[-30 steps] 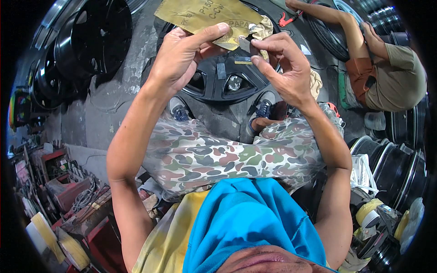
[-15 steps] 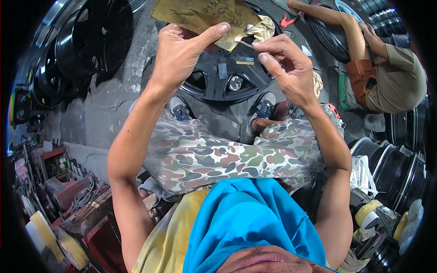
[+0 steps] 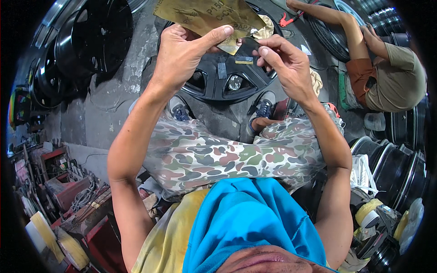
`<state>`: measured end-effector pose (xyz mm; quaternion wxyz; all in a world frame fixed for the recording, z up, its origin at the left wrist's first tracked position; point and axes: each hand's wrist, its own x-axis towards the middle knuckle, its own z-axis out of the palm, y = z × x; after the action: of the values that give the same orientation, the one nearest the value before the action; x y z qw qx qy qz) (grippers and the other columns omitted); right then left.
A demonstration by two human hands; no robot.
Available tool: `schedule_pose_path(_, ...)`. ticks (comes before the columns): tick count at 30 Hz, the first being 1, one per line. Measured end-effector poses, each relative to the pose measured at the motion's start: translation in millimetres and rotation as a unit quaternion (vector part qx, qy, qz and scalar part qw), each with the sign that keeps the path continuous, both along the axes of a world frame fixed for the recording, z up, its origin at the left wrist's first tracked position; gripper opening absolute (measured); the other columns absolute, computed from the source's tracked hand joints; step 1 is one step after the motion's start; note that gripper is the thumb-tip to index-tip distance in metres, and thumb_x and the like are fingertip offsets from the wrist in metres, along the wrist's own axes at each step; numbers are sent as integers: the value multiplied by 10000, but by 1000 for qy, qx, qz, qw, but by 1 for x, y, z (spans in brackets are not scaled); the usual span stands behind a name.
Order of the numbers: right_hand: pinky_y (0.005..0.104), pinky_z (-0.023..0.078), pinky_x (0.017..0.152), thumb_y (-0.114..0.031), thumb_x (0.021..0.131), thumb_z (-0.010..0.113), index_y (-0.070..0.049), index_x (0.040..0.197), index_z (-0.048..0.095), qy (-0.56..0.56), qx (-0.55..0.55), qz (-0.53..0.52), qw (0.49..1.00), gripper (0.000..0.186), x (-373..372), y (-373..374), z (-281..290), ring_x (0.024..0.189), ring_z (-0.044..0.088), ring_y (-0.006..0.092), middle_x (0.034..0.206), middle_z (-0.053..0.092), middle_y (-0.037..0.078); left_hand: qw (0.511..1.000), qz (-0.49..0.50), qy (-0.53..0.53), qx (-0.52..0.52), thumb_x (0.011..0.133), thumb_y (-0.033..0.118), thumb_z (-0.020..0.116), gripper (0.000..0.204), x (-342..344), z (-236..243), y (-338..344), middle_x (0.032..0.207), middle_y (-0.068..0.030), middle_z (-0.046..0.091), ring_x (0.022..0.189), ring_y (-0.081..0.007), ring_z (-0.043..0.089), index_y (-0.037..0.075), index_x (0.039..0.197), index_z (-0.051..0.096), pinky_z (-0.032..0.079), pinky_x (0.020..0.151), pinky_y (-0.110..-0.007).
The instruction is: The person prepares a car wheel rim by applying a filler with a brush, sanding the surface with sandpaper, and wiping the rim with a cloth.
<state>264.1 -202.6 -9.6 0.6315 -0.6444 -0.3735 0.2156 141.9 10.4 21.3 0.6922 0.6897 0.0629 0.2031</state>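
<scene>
My left hand [image 3: 180, 54] pinches a brown-backed sheet of sandpaper [image 3: 207, 16] between thumb and fingers, its lower corner pointing down toward me. Close to that corner, my right hand [image 3: 289, 61] grips a small, thin, dark flat piece [image 3: 248, 46] at its edge. A small pale dab shows where the piece meets the sheet; I cannot tell which of them it sits on. Below both hands a black wheel rim [image 3: 214, 91] lies flat on the floor between my feet. A grey strip [image 3: 221, 70] and a dark-and-yellow strip [image 3: 244, 60] rest on its spokes.
Black rims [image 3: 98, 36] stand at the left, and more rims [image 3: 387, 168] at the right. A co-worker [image 3: 391, 77] sits at the right by a tyre [image 3: 327, 34]. A beige cloth [image 3: 264, 28] and a red air gun [image 3: 287, 20] lie beyond my right hand.
The dark piece has turned in my right hand from edge-on to showing its flat face. My left hand and the sandpaper have shifted slightly right.
</scene>
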Motion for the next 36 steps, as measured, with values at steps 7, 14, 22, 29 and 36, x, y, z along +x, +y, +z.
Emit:
schedule_pose_path(7, 215, 505, 751, -153, 1037, 635, 5, 1227, 680, 67, -43, 55, 995, 251, 0, -2, 10, 868, 638, 72, 991, 723, 64, 1000, 9, 4, 6, 922, 190, 802, 259, 0, -1, 4, 1043, -42, 740, 895, -69, 672, 29, 1114, 735, 544, 779, -225)
schedule_pose_path(14, 178, 476, 787, -27, 952, 707, -16, 1196, 701, -129, 92, -2, 987, 244, -4, 6, 6, 875, 606, 51, 1056, 639, 0, 985, -49, 15, -164, 929, 147, 783, 316, 3, 0, 1, 1134, -69, 728, 1008, -124, 696, 15, 1197, 680, 574, 872, -285)
schedule_pose_path(22, 196, 448, 637, 7, 880, 743, -60, 1123, 749, -236, 59, -40, 969, 252, -5, 6, 5, 813, 571, 54, 1024, 631, 13, 975, -45, 39, -212, 938, 135, 766, 351, 4, -6, 11, 1185, -107, 713, 1055, -168, 708, -14, 1230, 642, 583, 954, -305)
schedule_pose_path(29, 218, 441, 659, -204, 1019, 635, -15, 1066, 717, -126, 87, -134, 979, 211, 30, -2, 5, 755, 553, 59, 867, 626, 4, 984, 6, -7, -175, 939, 88, 758, 284, -6, -18, 43, 1175, -126, 707, 1019, -167, 714, -53, 1167, 661, 612, 855, -267)
schedule_pose_path(36, 228, 359, 527, -291, 1085, 547, -41, 1149, 594, -22, -16, -143, 989, 262, 140, -39, -45, 587, 401, 47, 726, 450, -50, 990, 32, 118, -67, 957, 201, 759, 330, -17, -49, 101, 1153, -90, 717, 1016, -138, 690, -22, 1187, 680, 581, 854, -274)
